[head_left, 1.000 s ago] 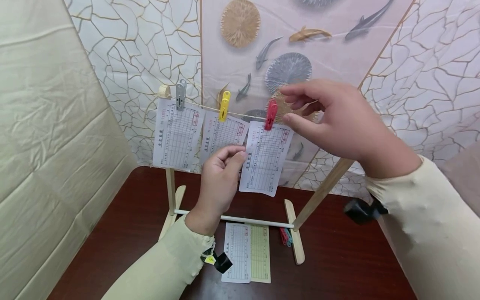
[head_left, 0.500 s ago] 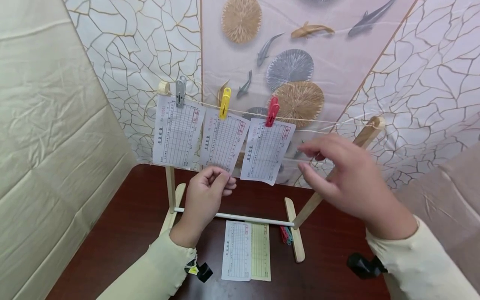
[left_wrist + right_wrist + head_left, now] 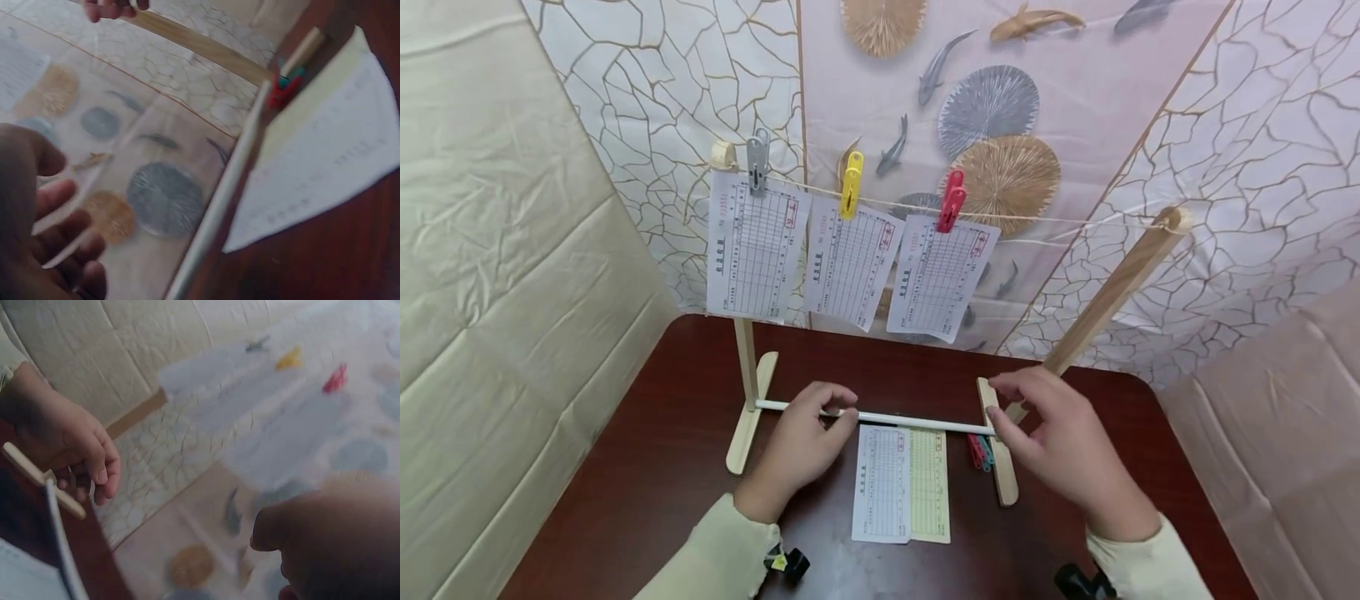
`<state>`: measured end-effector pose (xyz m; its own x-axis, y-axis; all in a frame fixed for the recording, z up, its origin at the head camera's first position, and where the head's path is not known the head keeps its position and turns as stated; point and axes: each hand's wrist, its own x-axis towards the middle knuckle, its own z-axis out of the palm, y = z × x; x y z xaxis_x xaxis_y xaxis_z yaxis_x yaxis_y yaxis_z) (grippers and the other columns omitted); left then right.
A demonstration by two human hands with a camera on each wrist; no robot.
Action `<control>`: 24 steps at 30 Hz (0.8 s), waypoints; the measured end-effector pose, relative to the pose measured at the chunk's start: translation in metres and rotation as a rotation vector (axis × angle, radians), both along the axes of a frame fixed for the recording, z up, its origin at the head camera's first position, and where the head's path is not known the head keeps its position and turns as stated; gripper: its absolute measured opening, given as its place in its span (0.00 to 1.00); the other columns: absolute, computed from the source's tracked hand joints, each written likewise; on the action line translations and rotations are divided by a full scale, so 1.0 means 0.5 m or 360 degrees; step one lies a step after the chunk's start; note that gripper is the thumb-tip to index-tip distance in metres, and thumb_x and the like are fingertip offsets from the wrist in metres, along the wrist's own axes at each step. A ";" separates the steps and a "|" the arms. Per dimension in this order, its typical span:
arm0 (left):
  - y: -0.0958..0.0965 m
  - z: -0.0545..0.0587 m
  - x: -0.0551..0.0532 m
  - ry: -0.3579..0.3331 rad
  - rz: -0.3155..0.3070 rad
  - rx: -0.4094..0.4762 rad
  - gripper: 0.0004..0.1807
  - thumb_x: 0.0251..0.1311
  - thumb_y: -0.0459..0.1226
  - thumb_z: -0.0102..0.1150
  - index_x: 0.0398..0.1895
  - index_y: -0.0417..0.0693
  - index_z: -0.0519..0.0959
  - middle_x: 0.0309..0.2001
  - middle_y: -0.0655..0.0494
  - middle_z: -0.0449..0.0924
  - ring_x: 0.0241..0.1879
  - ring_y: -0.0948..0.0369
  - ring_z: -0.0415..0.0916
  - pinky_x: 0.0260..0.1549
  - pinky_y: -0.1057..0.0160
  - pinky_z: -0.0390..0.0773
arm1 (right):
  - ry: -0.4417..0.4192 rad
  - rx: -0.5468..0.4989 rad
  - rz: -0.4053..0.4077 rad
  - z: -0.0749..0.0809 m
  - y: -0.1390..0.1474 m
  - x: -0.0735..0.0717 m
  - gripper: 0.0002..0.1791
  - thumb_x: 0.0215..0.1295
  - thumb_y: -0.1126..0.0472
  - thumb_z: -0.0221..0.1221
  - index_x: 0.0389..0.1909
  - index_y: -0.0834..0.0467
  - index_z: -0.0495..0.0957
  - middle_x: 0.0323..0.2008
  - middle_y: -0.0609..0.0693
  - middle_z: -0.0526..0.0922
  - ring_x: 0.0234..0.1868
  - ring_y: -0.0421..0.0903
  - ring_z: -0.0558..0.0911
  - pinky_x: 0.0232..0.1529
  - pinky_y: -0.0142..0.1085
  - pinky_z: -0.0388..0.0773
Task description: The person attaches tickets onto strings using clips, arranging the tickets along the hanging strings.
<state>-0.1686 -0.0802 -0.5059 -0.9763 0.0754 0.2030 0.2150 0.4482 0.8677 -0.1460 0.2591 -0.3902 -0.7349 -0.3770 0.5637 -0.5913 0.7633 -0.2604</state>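
Three printed paper slips hang from a string: the left slip (image 3: 752, 250) under a grey clothespin (image 3: 757, 162), the middle slip (image 3: 852, 265) under a yellow clothespin (image 3: 851, 185), the right slip (image 3: 942, 279) under a red clothespin (image 3: 951, 202). My left hand (image 3: 805, 437), fingers loosely bent and holding nothing, is over the stand's white rod (image 3: 917, 422). Nothing is in my right hand (image 3: 1056, 433) either; it hovers by the right foot, thumb and fingers apart. Between the hands lie a white slip (image 3: 882, 487) and a yellow-green slip (image 3: 929, 492), partly overlapping.
Red and teal clothespins (image 3: 981, 452) lie beside the stand's right foot (image 3: 1006, 479). The right wooden post (image 3: 1112, 292) leans outward, with the string tied at its top. Left foot (image 3: 751, 417) rests on the dark table (image 3: 625, 500). A patterned backdrop (image 3: 880, 108) stands behind.
Both hands have come down and away from the hanging right slip toward the table. The left hand no longer touches that slip, which hangs from the red clothespin. The head view has tilted downward.
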 end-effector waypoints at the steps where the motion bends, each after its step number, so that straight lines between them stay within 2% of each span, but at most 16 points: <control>1: 0.003 -0.011 0.002 -0.0008 -0.0009 -0.0061 0.08 0.76 0.44 0.70 0.53 0.61 0.88 0.56 0.65 0.85 0.50 0.62 0.82 0.52 0.56 0.84 | -0.0002 -0.0002 -0.0029 -0.022 0.004 0.002 0.18 0.62 0.65 0.79 0.52 0.55 0.89 0.43 0.44 0.88 0.41 0.39 0.84 0.39 0.26 0.82; 5: 0.011 -0.050 0.012 -0.0034 0.0009 -0.0263 0.09 0.76 0.47 0.70 0.54 0.62 0.88 0.58 0.65 0.84 0.51 0.62 0.81 0.53 0.54 0.83 | -0.0009 -0.0001 -0.0139 -0.109 0.017 0.013 0.18 0.59 0.66 0.80 0.50 0.56 0.89 0.40 0.46 0.88 0.41 0.42 0.85 0.40 0.37 0.83; 9: 0.016 -0.088 0.017 -0.0014 0.0043 -0.0358 0.10 0.76 0.46 0.71 0.54 0.56 0.89 0.56 0.62 0.85 0.50 0.62 0.80 0.53 0.54 0.84 | -0.0055 -0.0018 -0.0239 -0.187 0.028 0.021 0.19 0.55 0.66 0.82 0.48 0.57 0.90 0.40 0.47 0.89 0.40 0.47 0.85 0.41 0.44 0.83; 12: 0.019 -0.112 0.017 0.0013 0.0048 -0.0421 0.11 0.75 0.46 0.72 0.55 0.55 0.90 0.55 0.60 0.86 0.54 0.59 0.82 0.56 0.52 0.84 | -0.0087 -0.0023 -0.0322 -0.234 0.035 0.021 0.20 0.55 0.64 0.83 0.48 0.56 0.90 0.42 0.50 0.89 0.42 0.52 0.83 0.44 0.49 0.82; 17: 0.019 -0.137 0.015 0.0056 0.0031 -0.0471 0.15 0.75 0.47 0.73 0.58 0.54 0.90 0.57 0.57 0.88 0.60 0.52 0.81 0.61 0.46 0.82 | -0.0169 -0.0015 -0.0426 -0.294 0.039 0.014 0.22 0.55 0.61 0.84 0.50 0.56 0.90 0.46 0.54 0.87 0.46 0.58 0.82 0.49 0.55 0.82; 20: 0.017 -0.142 0.013 0.0070 0.0022 -0.0487 0.18 0.74 0.47 0.74 0.61 0.52 0.90 0.59 0.55 0.88 0.62 0.50 0.80 0.63 0.44 0.81 | -0.0224 -0.0010 -0.0455 -0.320 0.037 0.011 0.25 0.54 0.60 0.86 0.53 0.56 0.90 0.49 0.56 0.85 0.47 0.59 0.81 0.48 0.54 0.81; 24: 0.019 -0.142 0.009 0.0083 -0.0065 -0.0595 0.25 0.73 0.51 0.74 0.67 0.51 0.87 0.64 0.52 0.86 0.66 0.46 0.78 0.67 0.40 0.79 | -0.0226 0.0003 -0.0489 -0.344 0.033 0.014 0.29 0.50 0.61 0.88 0.55 0.55 0.91 0.50 0.57 0.83 0.44 0.57 0.78 0.45 0.52 0.79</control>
<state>-0.1640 -0.0707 -0.5768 -0.9601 0.1920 0.2032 0.2784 0.7221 0.6333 -0.1391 0.2757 -0.5620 -0.8856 -0.1263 0.4469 -0.2910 0.9008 -0.3222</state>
